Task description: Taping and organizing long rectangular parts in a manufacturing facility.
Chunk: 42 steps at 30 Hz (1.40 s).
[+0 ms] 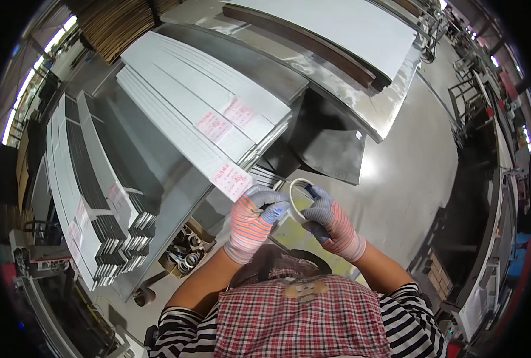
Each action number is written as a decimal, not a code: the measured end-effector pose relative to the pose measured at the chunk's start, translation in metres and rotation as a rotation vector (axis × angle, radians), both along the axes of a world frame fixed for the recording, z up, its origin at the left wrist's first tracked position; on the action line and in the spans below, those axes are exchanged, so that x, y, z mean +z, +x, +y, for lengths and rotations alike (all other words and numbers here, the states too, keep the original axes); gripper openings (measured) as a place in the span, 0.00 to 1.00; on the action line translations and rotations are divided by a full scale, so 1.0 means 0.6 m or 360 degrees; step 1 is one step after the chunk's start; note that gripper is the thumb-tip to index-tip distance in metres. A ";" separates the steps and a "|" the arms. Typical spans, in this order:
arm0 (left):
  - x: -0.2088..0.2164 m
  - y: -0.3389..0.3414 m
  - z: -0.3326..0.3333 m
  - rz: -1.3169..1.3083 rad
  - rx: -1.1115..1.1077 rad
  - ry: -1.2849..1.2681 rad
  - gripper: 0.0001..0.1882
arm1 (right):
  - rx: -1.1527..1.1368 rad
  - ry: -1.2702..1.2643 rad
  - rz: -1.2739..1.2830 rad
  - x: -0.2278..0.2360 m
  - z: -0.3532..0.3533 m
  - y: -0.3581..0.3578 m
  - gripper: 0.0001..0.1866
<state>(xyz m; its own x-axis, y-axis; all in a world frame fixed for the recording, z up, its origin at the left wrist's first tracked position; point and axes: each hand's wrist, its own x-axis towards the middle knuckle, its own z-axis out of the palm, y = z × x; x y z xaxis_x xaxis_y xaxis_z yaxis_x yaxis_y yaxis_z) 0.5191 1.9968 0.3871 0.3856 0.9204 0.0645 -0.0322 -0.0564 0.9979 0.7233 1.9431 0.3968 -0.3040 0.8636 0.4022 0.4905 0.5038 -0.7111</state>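
Note:
In front of my chest, my right hand point(336, 227) grips a roll of pale tape point(293, 204) by its ring, thumb and fingers around the right side. Close against the roll's left side, my left hand point(250, 219) is closed in a pinch; whatever lies between its fingertips is too small to make out. Both hands wear grey gloves with orange stripes. Just beyond the left hand is the near end of a stack of long pale metal panels point(188, 89), with pink printed labels point(232, 181) on top.
More bundled panels point(77, 197) lie at the left on the grey table point(170, 179). Below its edge stands a box of tape rolls point(188, 253). A large white sheet point(349, 30) rests on a far table. Dark sheet material point(331, 140) hangs beyond my hands. Machinery lines the right side.

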 end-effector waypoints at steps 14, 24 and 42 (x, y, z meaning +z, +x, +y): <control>-0.351 -0.139 -0.014 -0.0426 0.0499 -0.0893 0.12 | 0.0509 -0.0887 -0.1246 -0.191 0.347 -0.043 0.14; -0.472 -0.113 0.035 -0.0145 0.0500 -0.1107 0.09 | -0.0352 -0.0649 -0.1020 -0.136 0.095 -0.194 0.44; -0.861 -0.238 -0.002 0.0084 0.0318 -0.0227 0.23 | -0.0284 -0.0461 -0.0766 -0.149 0.109 -0.270 0.41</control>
